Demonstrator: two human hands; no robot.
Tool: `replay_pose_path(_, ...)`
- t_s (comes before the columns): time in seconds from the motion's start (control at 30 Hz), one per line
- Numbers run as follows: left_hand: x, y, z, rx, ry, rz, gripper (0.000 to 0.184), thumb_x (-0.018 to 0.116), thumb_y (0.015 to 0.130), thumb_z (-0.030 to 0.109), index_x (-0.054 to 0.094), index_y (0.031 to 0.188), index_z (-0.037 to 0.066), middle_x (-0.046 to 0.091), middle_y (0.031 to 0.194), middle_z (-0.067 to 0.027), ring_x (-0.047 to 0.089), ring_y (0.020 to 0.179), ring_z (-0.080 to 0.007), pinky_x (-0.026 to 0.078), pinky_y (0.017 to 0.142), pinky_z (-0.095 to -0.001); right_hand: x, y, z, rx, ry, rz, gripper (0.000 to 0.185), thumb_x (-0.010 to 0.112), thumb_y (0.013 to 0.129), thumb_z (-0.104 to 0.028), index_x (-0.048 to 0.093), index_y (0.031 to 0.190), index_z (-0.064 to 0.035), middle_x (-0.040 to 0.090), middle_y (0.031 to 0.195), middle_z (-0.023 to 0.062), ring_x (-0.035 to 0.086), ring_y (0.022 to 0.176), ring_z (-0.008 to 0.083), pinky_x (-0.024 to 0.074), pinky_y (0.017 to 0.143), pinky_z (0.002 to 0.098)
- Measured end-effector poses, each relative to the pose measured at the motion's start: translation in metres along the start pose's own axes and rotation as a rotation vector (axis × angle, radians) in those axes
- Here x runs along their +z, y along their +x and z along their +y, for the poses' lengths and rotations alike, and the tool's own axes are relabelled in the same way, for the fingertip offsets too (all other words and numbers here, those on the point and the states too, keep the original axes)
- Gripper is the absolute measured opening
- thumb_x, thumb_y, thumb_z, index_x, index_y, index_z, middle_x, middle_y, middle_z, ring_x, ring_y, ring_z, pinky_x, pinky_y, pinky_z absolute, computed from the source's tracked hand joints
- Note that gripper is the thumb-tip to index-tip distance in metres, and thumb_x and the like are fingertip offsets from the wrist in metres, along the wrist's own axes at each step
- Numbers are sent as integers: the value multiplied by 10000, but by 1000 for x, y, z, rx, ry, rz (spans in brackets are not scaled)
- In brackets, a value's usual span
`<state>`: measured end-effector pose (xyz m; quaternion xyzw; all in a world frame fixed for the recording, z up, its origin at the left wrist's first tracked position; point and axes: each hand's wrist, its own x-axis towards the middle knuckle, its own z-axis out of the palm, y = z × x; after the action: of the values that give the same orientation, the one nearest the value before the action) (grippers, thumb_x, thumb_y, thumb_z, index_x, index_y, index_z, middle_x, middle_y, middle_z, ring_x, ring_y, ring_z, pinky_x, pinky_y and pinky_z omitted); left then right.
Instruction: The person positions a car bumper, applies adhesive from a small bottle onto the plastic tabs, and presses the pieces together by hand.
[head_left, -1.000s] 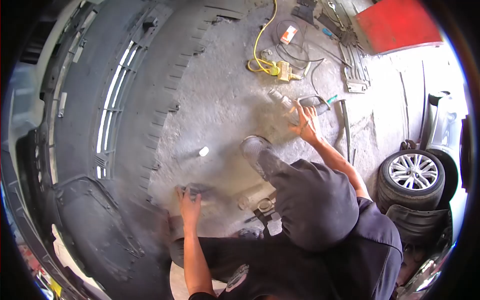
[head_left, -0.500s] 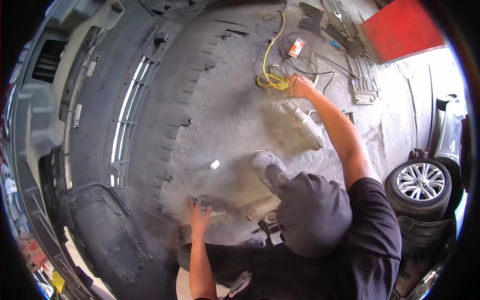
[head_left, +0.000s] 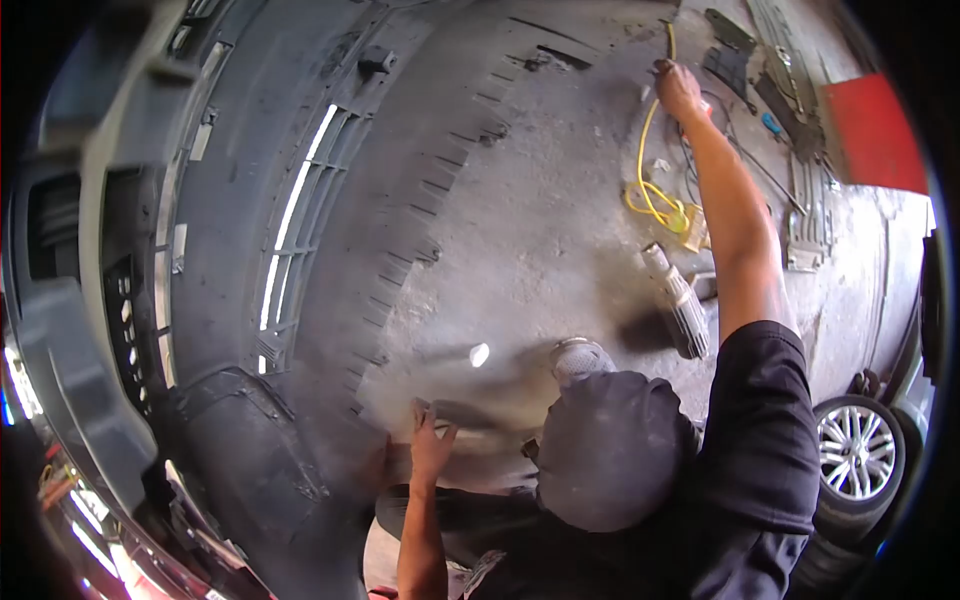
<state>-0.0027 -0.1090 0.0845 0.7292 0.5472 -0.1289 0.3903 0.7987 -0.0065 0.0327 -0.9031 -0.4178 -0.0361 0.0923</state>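
Note:
My right hand (head_left: 680, 90) is stretched far up over the floor, its fingers closed at the yellow cord (head_left: 645, 140); a small dark thing shows at the fingertips, too small to name. Below that arm, a grey cylindrical power tool (head_left: 682, 305) lies on the concrete. My left hand (head_left: 430, 448) is low down with thumb and fingers apart, beside the edge of the big dark plastic panel (head_left: 350, 250). A dark blurred patch beside its fingertips is unclear. Between the hands lies a small white object (head_left: 479, 354).
A head in a dark cap (head_left: 615, 450) fills the lower middle. A yellow plug block (head_left: 692, 228) joins the cord. Metal parts (head_left: 805, 215) and a blue item (head_left: 771, 123) lie upper right, near a red panel (head_left: 880, 130). A wheel (head_left: 856, 452) stands lower right.
My right hand has gone from beside the power tool to the yellow plug, then farther up along the cord. The tool now lies uncovered. My left hand keeps its place near the panel edge.

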Motion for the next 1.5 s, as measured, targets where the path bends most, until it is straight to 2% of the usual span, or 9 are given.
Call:
replay_pose_path(0.5, -29, 7, 21, 17, -12, -62, 576, 746, 869, 277, 579, 1352, 10, 637, 1256, -290, 607, 1197, -421, 485, 992, -448, 3, 32, -37, -91, 69, -91, 208, 566, 921, -204, 718, 1010, -92, 729, 978, 182, 711, 908, 378, 569, 766, 471)
replay_pose_path(0.6, -42, 15, 19, -33, -218, 129, 413, 705, 922, 257, 655, 1219, -25, 699, 1086, -272, 686, 1041, -380, 520, 903, -410, -9, -32, -125, -243, 512, -243, 470, 557, 936, -416, 641, 1160, -12, 701, 1104, 183, 685, 947, 341, 549, 767, 438)
replay_pose_path(0.7, -83, 19, 66, -37, -299, 367, 313, 650, 980, 218, 696, 1104, -65, 715, 944, -260, 722, 886, -299, 536, 809, -371, -35, -155, -252, -339, 1497, -825, 784, 548, 951, -629, 564, 1311, 68, 673, 1230, 184, 659, 986, 304, 530, 769, 404)
replay_pose_path(0.8, -96, 24, 91, 47, -729, 432, 309, 622, 1008, 171, 681, 1136, -104, 722, 938, -210, 708, 833, -211, 560, 762, -359, -96, -229, -351, -1146, 709, -441, 164, 591, 904, -173, 531, 950, -27, 527, 896, 148, 566, 815, 334, 483, 663, 435)
replay_pose_path(0.87, -96, 26, 131, 51, -1278, 461, 346, 636, 1003, 166, 656, 1179, -132, 715, 1001, -178, 704, 879, -219, 596, 783, -354, -106, -277, -388, -1316, 426, -278, 147, 600, 855, -134, 488, 873, -42, 474, 822, 103, 572, 776, 282, 491, 608, 385)
replay_pose_path(1.03, -73, 34, 131, 123, -1615, 619, 332, 629, 1000, 145, 644, 1183, -132, 691, 1112, -180, 696, 950, -251, 618, 847, -388, -139, -308, -430, -1549, 576, -81, 136, 623, 751, -115, 522, 820, -56, 507, 803, 88, 579, 745, 259, 479, 549, 377)
replay_pose_path(1.17, -78, 23, 110, 8, -1828, 669, 309, 664, 946, 85, 647, 1155, -141, 695, 1096, -181, 688, 983, -265, 595, 894, -395, -132, -324, -456, -1522, 761, -447, 169, 619, 806, -66, 658, 969, -48, 638, 868, 129, 655, 821, 341, 544, 703, 433)
replay_pose_path(1.3, -81, 24, 95, 120, -1983, 758, 271, 656, 951, 90, 656, 1119, -122, 696, 1043, -164, 692, 919, -247, 585, 844, -370, -138, -327, -483, -1513, 803, -438, 254, 623, 782, 57, 656, 1026, -5, 665, 940, 173, 685, 868, 356, 562, 700, 434)
replay_pose_path(1.5, -76, 39, 62, 40, -2039, 888, 194, 638, 963, 101, 653, 1031, -80, 684, 950, -137, 677, 851, -225, 584, 809, -357, -134, -295, -491, -1338, 587, -664, 217, 564, 987, -105, 688, 1145, -24, 719, 1041, 147, 710, 843, 283, 566, 754, 377)
